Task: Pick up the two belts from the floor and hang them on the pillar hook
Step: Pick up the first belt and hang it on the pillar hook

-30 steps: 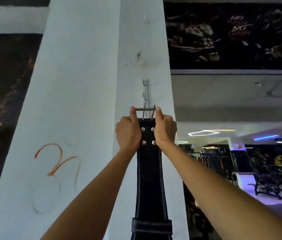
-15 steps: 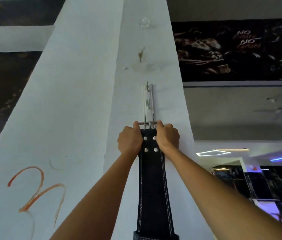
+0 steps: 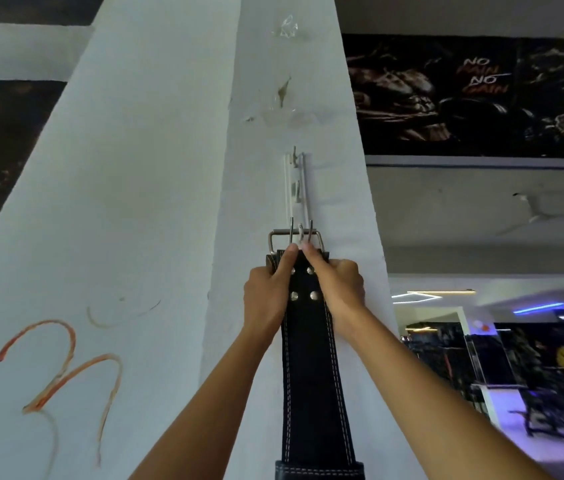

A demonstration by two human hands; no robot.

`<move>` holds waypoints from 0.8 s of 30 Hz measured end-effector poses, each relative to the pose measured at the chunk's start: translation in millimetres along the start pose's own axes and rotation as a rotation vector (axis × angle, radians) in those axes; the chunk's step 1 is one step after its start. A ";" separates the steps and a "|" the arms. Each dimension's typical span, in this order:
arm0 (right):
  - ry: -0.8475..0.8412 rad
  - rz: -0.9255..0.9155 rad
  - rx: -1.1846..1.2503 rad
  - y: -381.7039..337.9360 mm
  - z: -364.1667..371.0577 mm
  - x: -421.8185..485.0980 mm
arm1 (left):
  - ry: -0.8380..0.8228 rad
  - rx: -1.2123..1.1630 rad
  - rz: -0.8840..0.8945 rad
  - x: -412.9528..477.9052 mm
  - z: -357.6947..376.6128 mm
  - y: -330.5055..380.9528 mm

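A black leather belt with white stitching and silver rivets hangs down the white pillar. Its metal buckle lies against the lower end of the metal pillar hook, whose prongs cross the buckle bar. My left hand grips the belt's top from the left and my right hand grips it from the right, both index fingers reaching up to the buckle. Only one belt is in view.
An orange scribble marks the pillar's left face. A dark "No pain no gain" poster hangs on the wall to the right. Gym machines stand far off at the lower right.
The view has tilted upward, so the hook and my hands sit lower in the frame. The buckle has shifted relative to the hook prongs, and my index fingers have stretched up to the buckle.
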State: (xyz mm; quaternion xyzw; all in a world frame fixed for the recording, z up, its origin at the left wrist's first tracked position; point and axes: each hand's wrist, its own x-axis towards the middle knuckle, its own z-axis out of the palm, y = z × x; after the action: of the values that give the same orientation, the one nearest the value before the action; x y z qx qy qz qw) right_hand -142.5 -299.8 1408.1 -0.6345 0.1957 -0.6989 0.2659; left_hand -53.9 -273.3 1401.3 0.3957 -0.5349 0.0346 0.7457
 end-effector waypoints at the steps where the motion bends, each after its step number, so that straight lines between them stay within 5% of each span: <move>1: -0.024 0.035 0.041 -2.0 1.6 4.2 | 0.018 -0.035 -0.020 3.3 2.2 2.6; 6: -0.051 0.204 0.288 -4.9 10.5 12.6 | 0.133 -0.103 -0.111 11.4 8.1 11.5; 14: 0.018 0.330 0.347 -11.0 7.2 26.9 | 0.102 -0.098 -0.155 23.0 7.7 17.5; 24: -0.037 0.191 0.323 2.8 7.3 23.5 | 0.026 -0.070 -0.095 15.8 4.2 8.5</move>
State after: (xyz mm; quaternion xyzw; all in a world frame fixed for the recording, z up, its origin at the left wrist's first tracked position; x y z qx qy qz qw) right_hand -136.1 -316.1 1425.7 -0.5749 0.1356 -0.6810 0.4329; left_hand -54.4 -276.0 1419.5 0.3939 -0.5065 -0.0144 0.7669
